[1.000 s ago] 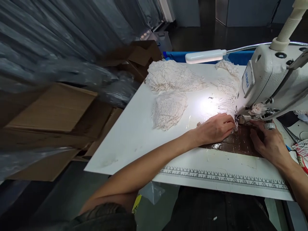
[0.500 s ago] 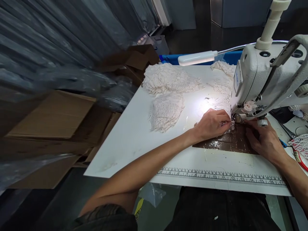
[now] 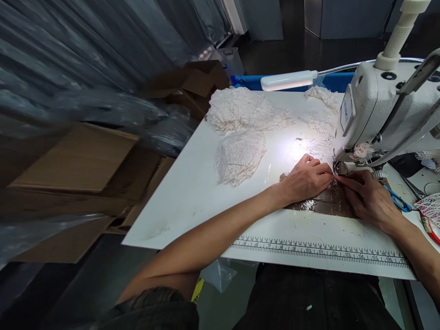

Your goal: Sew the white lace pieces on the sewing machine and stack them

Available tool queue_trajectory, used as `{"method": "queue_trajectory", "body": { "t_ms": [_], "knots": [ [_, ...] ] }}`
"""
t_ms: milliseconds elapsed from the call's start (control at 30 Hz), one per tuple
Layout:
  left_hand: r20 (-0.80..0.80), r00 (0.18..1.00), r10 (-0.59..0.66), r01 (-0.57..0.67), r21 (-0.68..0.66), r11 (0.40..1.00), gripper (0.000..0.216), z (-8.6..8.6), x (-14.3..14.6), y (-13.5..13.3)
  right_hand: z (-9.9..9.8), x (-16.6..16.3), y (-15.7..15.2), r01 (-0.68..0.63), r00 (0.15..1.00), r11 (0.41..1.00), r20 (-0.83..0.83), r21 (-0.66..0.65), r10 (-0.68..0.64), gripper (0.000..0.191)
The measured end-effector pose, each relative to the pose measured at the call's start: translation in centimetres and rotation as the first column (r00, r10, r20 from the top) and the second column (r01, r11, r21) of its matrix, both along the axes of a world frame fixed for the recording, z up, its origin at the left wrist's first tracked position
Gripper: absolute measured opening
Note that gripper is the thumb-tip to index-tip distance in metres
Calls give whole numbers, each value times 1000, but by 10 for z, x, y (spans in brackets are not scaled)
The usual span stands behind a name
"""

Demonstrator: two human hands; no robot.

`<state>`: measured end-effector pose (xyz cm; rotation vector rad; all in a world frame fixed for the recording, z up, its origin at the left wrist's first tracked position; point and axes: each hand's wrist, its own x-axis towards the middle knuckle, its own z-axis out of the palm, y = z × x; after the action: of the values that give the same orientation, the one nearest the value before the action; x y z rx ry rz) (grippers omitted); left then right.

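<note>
My left hand [image 3: 307,178] is closed, its fingertips pinching a small piece of white lace [image 3: 334,176] right at the needle of the sewing machine [image 3: 364,110]. My right hand [image 3: 373,199] lies just right of the needle, its index finger stretched out to touch the lace beside my left fingertips. The other right fingers are apart, and no object shows in them. Under both hands is a brown, shiny taped patch [image 3: 319,201] on the machine bed. More lace [image 3: 318,146] lies behind my left hand, under the bright light. My fingers partly hide the lace at the needle.
Lace piles [image 3: 245,110] and a smaller stack [image 3: 240,158] lie left on the white table [image 3: 192,206]. A lamp [image 3: 288,80] hangs behind. Blue-handled snips [image 3: 398,201] and red-handled scissors [image 3: 431,229] lie right. Cardboard boxes [image 3: 75,156] stand left of the table.
My right hand has moved left, and its index finger now reaches the lace at the needle. The blue-handled snips show more. My left hand keeps its pinch; the view has shifted slightly.
</note>
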<state>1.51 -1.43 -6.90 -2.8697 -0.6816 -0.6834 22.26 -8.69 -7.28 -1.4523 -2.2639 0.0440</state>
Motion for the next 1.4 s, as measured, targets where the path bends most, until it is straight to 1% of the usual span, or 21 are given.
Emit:
{"method": "queue_trajectory", "body": {
  "t_ms": [100,200,267,333,400,433,500,633,700,767,833,900,967,1033,1100,1200,1333,1400],
  "knots": [
    [-19,997,-69,69,-13,998,31,3,-6,1,-1,0,3,-26,996,998,87,52,21,38],
    [-1,990,-139,139,-21,990,28,3,-11,3,-1,1,3,-33,997,999,64,33,31,38],
    [12,987,-161,162,-25,987,28,3,-13,4,0,3,2,-25,1000,999,2,-29,25,37],
    [4,987,-162,162,-35,986,29,2,-14,4,1,4,1,-8,994,993,-108,-114,-5,37],
    [-18,989,-150,149,-44,988,29,2,-13,4,3,6,2,11,971,982,-232,-189,-55,36],
    [-29,989,-145,143,-42,989,29,2,-13,3,4,7,3,22,957,976,-277,-217,-83,36],
    [-40,990,-137,136,-21,990,29,2,-12,3,5,8,4,60,940,969,-312,-240,-135,34],
    [-5,989,-147,147,73,986,27,0,-11,1,5,7,5,129,940,969,-285,-213,-188,32],
    [13,990,-143,141,105,984,26,-1,-10,0,3,6,4,116,941,977,-295,-178,-166,34],
    [10,992,-126,124,112,986,25,-2,-10,-1,2,4,2,67,953,989,-284,-133,-103,37],
    [-5,993,-114,114,107,988,26,-2,-10,-2,1,3,0,2,980,995,-198,-104,-22,40],
    [-20,993,-114,115,102,988,27,-2,-10,-3,1,3,-1,-46,997,996,-60,-83,41,39],
    [-39,993,-110,113,85,990,27,-1,-10,-3,1,3,0,-73,996,996,49,-58,76,40],
    [-58,993,-100,103,57,993,26,-1,-11,-3,1,3,1,-85,992,995,94,-42,89,40],
    [-64,993,-95,98,41,994,26,-1,-11,-2,1,4,1,-89,992,995,89,-53,93,40],
    [-47,993,-105,107,44,993,25,-1,-11,-2,1,5,1,-79,997,993,18,-88,81,40],
    [-42,993,-112,114,67,991,25,-1,-11,-2,0,5,0,-18,989,987,-149,-161,-6,41],
    [-55,993,-106,110,74,991,26,-1,-10,-2,0,5,0,-3,981,983,-190,-186,-33,40]
  ]
}}
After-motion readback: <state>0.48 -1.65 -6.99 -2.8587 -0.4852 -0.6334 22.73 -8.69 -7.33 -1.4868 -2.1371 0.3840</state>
